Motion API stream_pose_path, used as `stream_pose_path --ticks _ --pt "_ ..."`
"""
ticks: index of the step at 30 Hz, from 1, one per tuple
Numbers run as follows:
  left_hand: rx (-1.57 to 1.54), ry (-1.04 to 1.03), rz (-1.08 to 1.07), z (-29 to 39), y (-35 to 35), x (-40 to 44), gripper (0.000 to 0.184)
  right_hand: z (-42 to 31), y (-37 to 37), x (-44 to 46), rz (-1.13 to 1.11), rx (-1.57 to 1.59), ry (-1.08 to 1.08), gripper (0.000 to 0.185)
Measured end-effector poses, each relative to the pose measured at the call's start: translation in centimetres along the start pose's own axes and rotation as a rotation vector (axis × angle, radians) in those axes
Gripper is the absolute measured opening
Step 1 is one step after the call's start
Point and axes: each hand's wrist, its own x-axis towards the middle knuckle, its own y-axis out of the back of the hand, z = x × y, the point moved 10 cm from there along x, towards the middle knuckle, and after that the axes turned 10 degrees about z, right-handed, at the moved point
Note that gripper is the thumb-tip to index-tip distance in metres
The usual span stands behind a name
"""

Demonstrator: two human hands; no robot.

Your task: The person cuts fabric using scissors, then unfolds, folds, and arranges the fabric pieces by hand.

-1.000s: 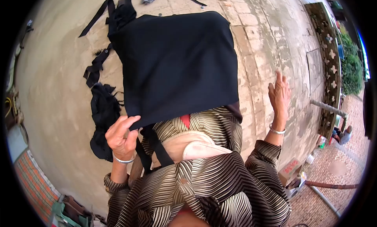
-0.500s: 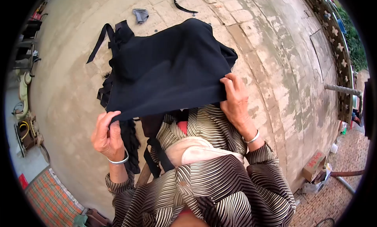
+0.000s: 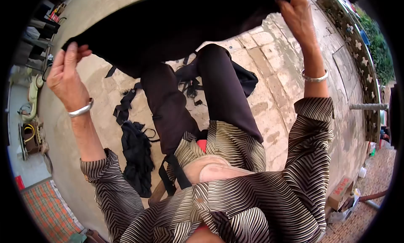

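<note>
A large black cloth hangs stretched between my two raised hands, above my knees, its upper part cut off by the frame. My left hand is closed on its left corner, thumb against fingers. At the upper right my right hand grips the opposite corner. Below the cloth my legs in dark trousers show. Crumpled black fabric lies on the ground left of my legs, with a black strip above it. More dark scraps lie between and beyond my knees.
A checked orange cloth lies at the lower left, near household items. On the right are a patterned low wall, a grey pole, a cardboard box and a plastic bag. Paving spreads under my feet.
The right hand first came down onto the cloth's edge. Both hands have since risen and spread apart, lifting the black cloth off my lap and uncovering my legs.
</note>
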Motion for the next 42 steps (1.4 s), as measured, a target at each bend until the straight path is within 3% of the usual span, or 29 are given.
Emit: stream_pose_path --ticks 5,6,7,9,13,16,19,22,25,32,35,37,40,42 --pt "-0.046 -0.341 0.068 5.5 4.2 0.0 0.021 -2.7 4.4 0.2 0.151 0.233 0.067 0.016" --pt "-0.036 -0.334 0.067 5.5 5.2 -0.8 0.021 -2.9 5.6 -0.7 0.131 0.030 0.116 0.017" --pt "-0.074 -0.255 0.001 4.8 5.9 -1.7 0.021 -3.6 6.4 -1.9 0.106 -0.164 0.172 0.021" --pt "-0.134 -0.120 -0.068 4.1 7.0 -4.7 0.022 -4.9 6.4 -5.0 0.015 -0.058 0.071 0.025" --pt "0.185 -0.084 -0.197 2.5 9.5 -11.5 0.021 -3.9 5.5 -12.6 -0.209 0.070 -0.093 0.038" --pt "0.237 0.210 -0.409 -1.2 8.2 -16.8 0.016 -1.3 3.6 -19.0 -0.380 0.183 -0.301 0.035" --pt "0.221 0.458 -0.464 -5.2 8.1 -21.5 0.011 1.2 1.5 -24.4 -0.522 0.150 -0.414 0.036" --pt "0.215 0.458 -0.565 -6.0 8.5 -23.2 0.007 2.0 1.4 -26.2 -0.572 0.157 -0.487 0.037" --pt "0.149 0.494 -0.514 -5.6 10.1 -22.4 0.007 1.5 1.9 -26.3 -0.590 0.175 -0.519 0.035" --pt "0.244 0.460 -0.662 -6.7 10.5 -21.9 0.009 1.4 0.4 -28.5 -0.902 0.184 -0.579 0.020" --pt "0.315 0.318 -0.569 -6.3 9.6 -18.8 0.008 2.5 -0.3 -29.0 -0.906 0.279 -0.693 0.013" --pt "0.198 0.236 -0.491 -5.7 7.6 -16.5 0.009 3.3 -0.7 -28.4 -0.875 0.339 -0.707 0.013" --pt "0.197 0.227 -0.421 -6.1 3.8 -13.1 0.008 4.9 -0.5 -25.2 -0.537 0.455 -0.744 0.020" --pt "0.217 0.274 -0.353 -7.6 1.3 -11.2 0.008 7.0 -2.2 -24.9 -0.461 0.518 -0.782 0.023"
